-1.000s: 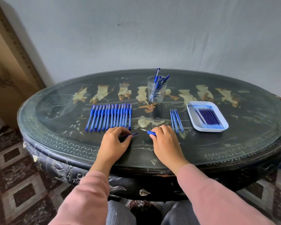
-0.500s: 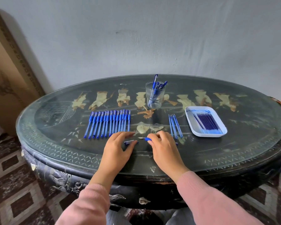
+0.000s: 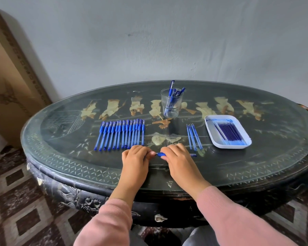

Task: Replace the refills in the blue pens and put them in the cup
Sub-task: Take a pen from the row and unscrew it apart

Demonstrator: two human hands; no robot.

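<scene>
A pen [image 3: 160, 154] is held low over the table [image 3: 256, 167] between both hands; its grip is pinched by the curled right hand [image 3: 178, 157], its tip end by the curled left hand [image 3: 135, 158]; a pen row [image 3: 121, 134] lies just beyond the left hand; refills [image 3: 194, 136] lie just beyond the right hand; the cup [image 3: 171, 107] stands farther beyond both, and the tray [image 3: 210, 139] is well right of the right hand.

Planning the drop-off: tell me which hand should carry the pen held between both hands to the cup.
Right, probably. The right hand grips the pen along its barrel, while the left hand only holds its tip end. The cup stands almost straight beyond the right hand.
</scene>
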